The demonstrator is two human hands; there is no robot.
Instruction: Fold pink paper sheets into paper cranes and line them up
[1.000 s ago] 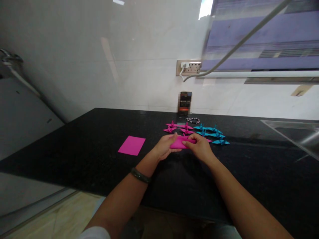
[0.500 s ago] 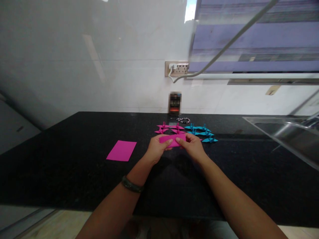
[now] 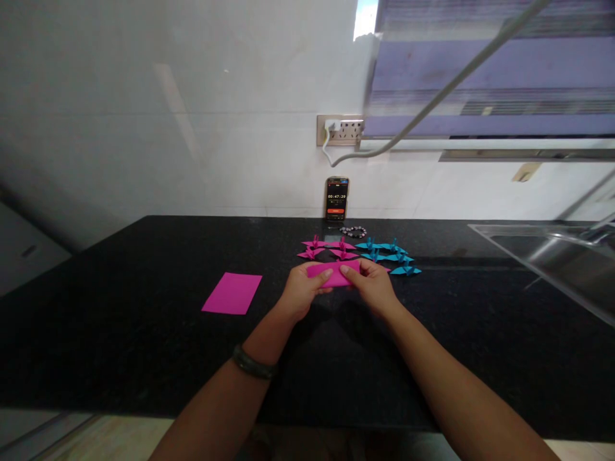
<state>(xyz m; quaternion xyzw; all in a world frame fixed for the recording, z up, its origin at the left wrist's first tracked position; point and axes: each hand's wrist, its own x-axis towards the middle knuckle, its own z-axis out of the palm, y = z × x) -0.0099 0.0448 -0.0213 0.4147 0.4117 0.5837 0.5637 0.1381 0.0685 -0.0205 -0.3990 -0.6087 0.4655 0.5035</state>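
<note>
Between my hands is a pink sheet of paper (image 3: 333, 274), folded into a narrow rectangle and held above the dark counter. My left hand (image 3: 298, 289) pinches its left end, thumb on the near face and fingers behind. At the right end, my right hand (image 3: 377, 285) grips it the same way, with the thumb pressed near the middle. Just beyond the hands stand several pink paper cranes (image 3: 343, 251) and several blue paper cranes (image 3: 398, 256). Another pink point shows beside my right hand, mostly hidden by it. A flat pink sheet (image 3: 232, 293) lies to the left.
A phone (image 3: 337, 200) showing a timer leans on the wall behind a beaded bracelet (image 3: 354, 232). The black counter (image 3: 144, 346) runs to a metal sink (image 3: 552, 246) at the right. A cable (image 3: 432, 105) hangs from the wall socket (image 3: 346, 130).
Both hands keep their grip on the folded pink paper, which shows slightly more of its face now. The view has shifted a little; the cranes and flat sheet stay in place.
</note>
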